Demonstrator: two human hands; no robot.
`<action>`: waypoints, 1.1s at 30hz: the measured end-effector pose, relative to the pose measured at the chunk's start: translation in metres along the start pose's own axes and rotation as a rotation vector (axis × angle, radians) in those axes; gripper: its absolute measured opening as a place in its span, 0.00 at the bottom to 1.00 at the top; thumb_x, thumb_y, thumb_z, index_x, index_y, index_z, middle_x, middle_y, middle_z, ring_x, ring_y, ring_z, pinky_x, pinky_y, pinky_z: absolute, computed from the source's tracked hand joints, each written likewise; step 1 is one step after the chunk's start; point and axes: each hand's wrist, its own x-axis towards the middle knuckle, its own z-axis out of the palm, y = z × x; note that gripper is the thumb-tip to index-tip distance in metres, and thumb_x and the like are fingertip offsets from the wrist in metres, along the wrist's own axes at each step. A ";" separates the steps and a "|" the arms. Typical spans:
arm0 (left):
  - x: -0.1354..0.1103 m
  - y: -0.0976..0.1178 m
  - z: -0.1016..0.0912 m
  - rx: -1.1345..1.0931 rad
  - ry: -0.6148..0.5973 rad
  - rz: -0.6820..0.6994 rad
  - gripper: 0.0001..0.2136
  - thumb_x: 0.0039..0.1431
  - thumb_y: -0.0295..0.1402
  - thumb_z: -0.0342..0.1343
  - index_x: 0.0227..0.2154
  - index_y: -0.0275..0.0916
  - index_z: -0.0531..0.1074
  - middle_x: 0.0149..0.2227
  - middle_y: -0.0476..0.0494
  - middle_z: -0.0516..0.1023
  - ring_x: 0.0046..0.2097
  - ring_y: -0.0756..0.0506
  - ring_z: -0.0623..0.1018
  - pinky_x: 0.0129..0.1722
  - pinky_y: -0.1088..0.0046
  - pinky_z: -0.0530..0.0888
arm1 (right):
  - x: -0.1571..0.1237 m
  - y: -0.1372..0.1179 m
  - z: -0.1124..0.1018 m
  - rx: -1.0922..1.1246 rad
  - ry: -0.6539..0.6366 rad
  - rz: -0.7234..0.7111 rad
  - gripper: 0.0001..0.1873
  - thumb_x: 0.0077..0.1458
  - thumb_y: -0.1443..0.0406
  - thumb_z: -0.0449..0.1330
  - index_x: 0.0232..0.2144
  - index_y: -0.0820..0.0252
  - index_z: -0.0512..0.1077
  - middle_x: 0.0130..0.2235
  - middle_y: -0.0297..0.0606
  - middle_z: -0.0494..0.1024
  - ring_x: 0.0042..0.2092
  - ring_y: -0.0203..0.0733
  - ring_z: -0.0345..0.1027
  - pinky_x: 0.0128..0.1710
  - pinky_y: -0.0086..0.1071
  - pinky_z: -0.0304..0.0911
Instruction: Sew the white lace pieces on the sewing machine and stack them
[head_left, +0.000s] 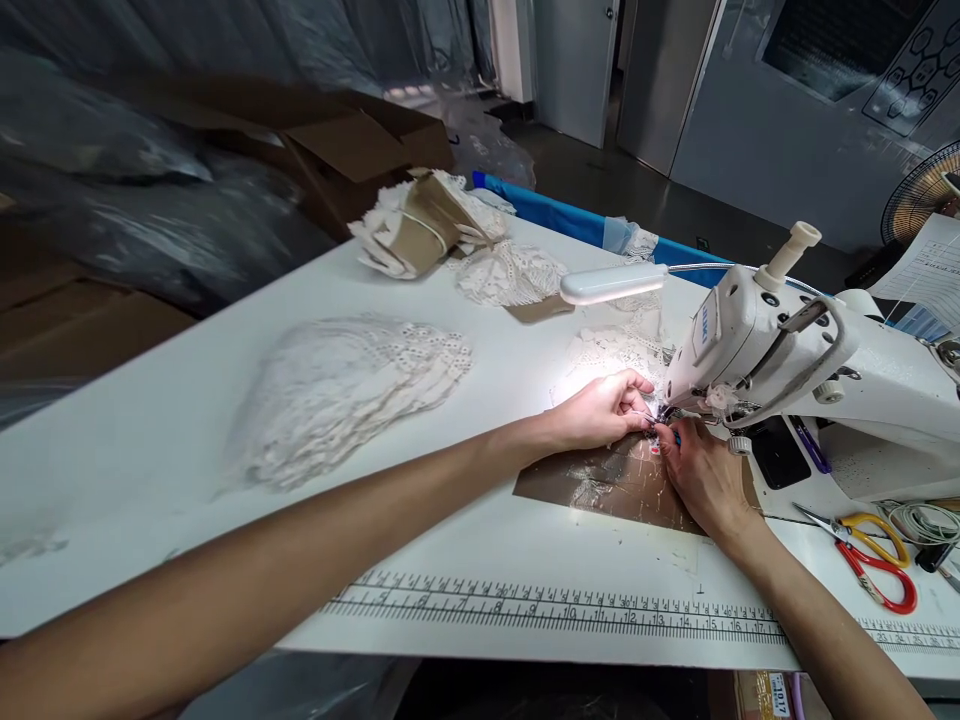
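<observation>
Clearly, the sewing machine [874, 375] is the centre of things, standing on a white counter [525, 548], and both hands meet at its needle end. The left hand [600, 410] has its fingertips drawn together there; the right hand [705, 475] is curled just beside, a sliver of blue showing at its fingers. Whether either grips something, I cannot tell.

Under the hands, at the foot of the sewing machine, lies a brown sheet [600, 492] with clear tape across it. A lit lamp [615, 284] reaches out left of the machine's head. Further left spreads a blurred pile of white lace [360, 390]; beyond the lamp sits a bundle banded with card [427, 225]. Nearer than the machine, scissors [841, 532] with yellow and red handles lie above the printed ruler [570, 612] along the counter's front edge.

Far left of the machine are cardboard boxes [360, 140]; behind it stand a grey door [570, 70] and a fan [919, 195].
</observation>
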 end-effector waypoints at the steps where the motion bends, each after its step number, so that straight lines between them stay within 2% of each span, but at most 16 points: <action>1: 0.000 0.000 0.000 -0.002 -0.008 0.004 0.15 0.54 0.30 0.55 0.46 0.38 0.64 0.31 0.48 0.78 0.36 0.47 0.80 0.37 0.73 0.75 | 0.001 -0.001 0.001 -0.002 0.004 0.002 0.20 0.70 0.55 0.47 0.44 0.61 0.73 0.36 0.47 0.80 0.39 0.53 0.74 0.36 0.37 0.62; 6: 0.000 0.000 0.001 -0.024 -0.013 -0.003 0.15 0.55 0.31 0.56 0.45 0.39 0.64 0.30 0.49 0.78 0.37 0.46 0.81 0.38 0.72 0.75 | 0.006 -0.005 0.003 0.005 -0.024 0.013 0.19 0.69 0.55 0.48 0.48 0.62 0.71 0.41 0.49 0.79 0.44 0.55 0.73 0.38 0.37 0.64; 11: -0.001 0.004 0.002 -0.061 -0.006 -0.048 0.15 0.54 0.31 0.57 0.45 0.38 0.64 0.31 0.48 0.79 0.38 0.45 0.81 0.39 0.72 0.75 | 0.007 -0.002 0.004 0.013 -0.025 0.007 0.20 0.69 0.54 0.46 0.47 0.61 0.70 0.37 0.47 0.79 0.41 0.53 0.73 0.37 0.37 0.63; 15: -0.002 0.009 0.002 -0.038 0.003 -0.092 0.16 0.54 0.32 0.57 0.45 0.38 0.65 0.33 0.47 0.80 0.38 0.45 0.80 0.38 0.72 0.74 | 0.007 -0.002 0.005 -0.014 -0.037 -0.007 0.18 0.70 0.58 0.46 0.43 0.61 0.72 0.34 0.46 0.78 0.39 0.51 0.73 0.38 0.36 0.62; 19: -0.003 0.011 0.002 -0.033 0.015 -0.089 0.15 0.54 0.32 0.56 0.45 0.38 0.64 0.33 0.48 0.79 0.37 0.46 0.80 0.38 0.72 0.74 | 0.009 -0.004 0.002 -0.028 -0.083 0.039 0.16 0.69 0.59 0.48 0.44 0.63 0.71 0.37 0.48 0.78 0.41 0.52 0.73 0.38 0.35 0.61; 24: -0.002 0.009 0.004 0.006 0.025 -0.080 0.15 0.54 0.30 0.55 0.45 0.38 0.64 0.31 0.49 0.79 0.37 0.46 0.80 0.38 0.73 0.73 | 0.012 -0.006 0.000 0.012 -0.026 0.023 0.16 0.69 0.57 0.50 0.47 0.61 0.70 0.40 0.48 0.78 0.45 0.52 0.72 0.40 0.36 0.62; 26: -0.002 0.008 0.005 0.002 0.024 -0.062 0.15 0.55 0.31 0.56 0.45 0.38 0.63 0.33 0.48 0.80 0.38 0.46 0.80 0.38 0.72 0.74 | 0.011 -0.006 0.001 0.044 -0.013 0.028 0.16 0.69 0.57 0.49 0.45 0.61 0.71 0.39 0.47 0.79 0.43 0.51 0.73 0.38 0.35 0.61; 29: -0.006 0.011 0.007 0.076 0.034 -0.009 0.14 0.57 0.33 0.55 0.46 0.38 0.63 0.34 0.48 0.80 0.36 0.47 0.80 0.36 0.72 0.74 | 0.002 -0.001 0.002 0.108 -0.001 0.013 0.19 0.70 0.57 0.46 0.39 0.59 0.73 0.34 0.43 0.79 0.34 0.47 0.72 0.29 0.31 0.56; 33: -0.020 0.024 -0.003 0.463 0.069 0.208 0.09 0.61 0.36 0.55 0.42 0.39 0.69 0.33 0.49 0.79 0.31 0.49 0.77 0.30 0.75 0.70 | -0.022 0.020 0.001 0.180 0.027 -0.086 0.24 0.71 0.56 0.42 0.36 0.61 0.74 0.28 0.38 0.76 0.25 0.40 0.67 0.24 0.29 0.48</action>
